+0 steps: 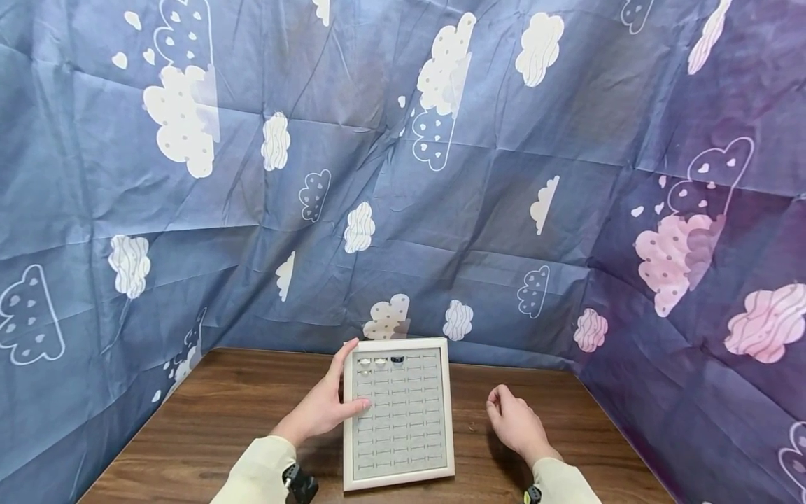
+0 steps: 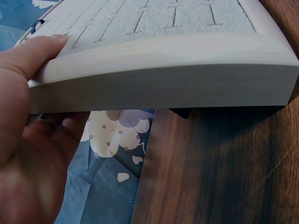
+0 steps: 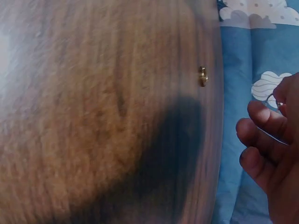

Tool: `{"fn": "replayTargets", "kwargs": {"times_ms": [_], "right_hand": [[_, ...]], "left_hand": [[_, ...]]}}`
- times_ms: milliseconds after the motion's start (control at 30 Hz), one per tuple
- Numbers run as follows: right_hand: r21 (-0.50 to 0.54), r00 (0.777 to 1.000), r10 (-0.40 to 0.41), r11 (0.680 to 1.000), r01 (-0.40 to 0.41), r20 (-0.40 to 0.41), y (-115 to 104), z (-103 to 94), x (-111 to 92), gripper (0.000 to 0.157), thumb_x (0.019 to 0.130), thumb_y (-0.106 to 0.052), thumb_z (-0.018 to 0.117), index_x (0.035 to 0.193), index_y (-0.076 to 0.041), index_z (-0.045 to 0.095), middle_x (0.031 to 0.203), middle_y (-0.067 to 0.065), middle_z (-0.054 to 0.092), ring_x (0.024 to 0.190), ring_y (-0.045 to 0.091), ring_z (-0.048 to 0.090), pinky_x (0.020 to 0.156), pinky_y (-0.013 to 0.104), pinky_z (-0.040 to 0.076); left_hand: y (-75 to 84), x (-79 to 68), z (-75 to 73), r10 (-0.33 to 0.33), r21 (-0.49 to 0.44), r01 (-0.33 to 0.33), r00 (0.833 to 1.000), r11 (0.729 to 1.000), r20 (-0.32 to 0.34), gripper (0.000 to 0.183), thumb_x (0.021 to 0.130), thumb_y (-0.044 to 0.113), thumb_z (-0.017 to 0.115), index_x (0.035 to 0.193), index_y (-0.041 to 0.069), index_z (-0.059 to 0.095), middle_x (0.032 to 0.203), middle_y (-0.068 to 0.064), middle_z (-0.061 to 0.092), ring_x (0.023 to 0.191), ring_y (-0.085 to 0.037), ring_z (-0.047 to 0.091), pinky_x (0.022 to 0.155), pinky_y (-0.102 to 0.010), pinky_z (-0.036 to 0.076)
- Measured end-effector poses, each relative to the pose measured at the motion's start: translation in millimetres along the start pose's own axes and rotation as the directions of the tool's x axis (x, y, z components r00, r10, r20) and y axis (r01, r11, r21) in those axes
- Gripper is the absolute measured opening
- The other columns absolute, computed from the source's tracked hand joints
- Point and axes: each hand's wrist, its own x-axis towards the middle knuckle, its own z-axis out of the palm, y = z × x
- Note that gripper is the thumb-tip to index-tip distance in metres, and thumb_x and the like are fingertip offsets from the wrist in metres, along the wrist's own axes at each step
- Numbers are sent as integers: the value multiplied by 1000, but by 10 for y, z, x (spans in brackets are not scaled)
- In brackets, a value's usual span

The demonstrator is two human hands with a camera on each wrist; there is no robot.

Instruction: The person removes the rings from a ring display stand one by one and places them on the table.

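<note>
My left hand [image 1: 317,406] grips the left side of a white-framed ring display tray [image 1: 398,483], thumb on the front and fingers behind. The tray is tilted up, its grey slotted pad [image 1: 403,420] facing me. In the pad's top row sit two pale rings and a dark ring [image 1: 397,360]; another pale ring [image 1: 365,373] is below them at the left. My right hand [image 1: 516,423], right of the tray and above the table, pinches a thin ring [image 3: 269,99] between thumb and index finger. A gold-coloured ring [image 3: 203,76] lies on the table near that hand.
The brown wood-grain table [image 1: 252,392] reaches back to a blue cloth [image 1: 352,175] printed with clouds. That cloth hangs behind and along both sides. A dark strap device [image 1: 301,484] is on the left wrist.
</note>
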Motion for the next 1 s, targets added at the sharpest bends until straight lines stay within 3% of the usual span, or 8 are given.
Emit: {"fn": "replayTargets", "kwargs": {"times_ms": [733,1000], "right_hand": [[-70,995,-56,996,62,83,106,179,-116,17,97,-13,73,92,-20,58,72,-7,56,67,15,56,62,41,48],[-100,994,-68,992,76,86,143,226,-115,18,95,-10,75,92,-18,58,73,-6,55,70,16,57,62,43,49]], "left_hand": [[-10,3,0,21,17,-21,1000,1000,-11,110,98,16,81,173,25,1,143,-19,68,109,-16,77,90,-29,60],[-22,4,7,22,-2,-22,1000,1000,-4,110,98,15,81,173,30,2,143,-20,68,109,-17,77,88,-29,61]]}}
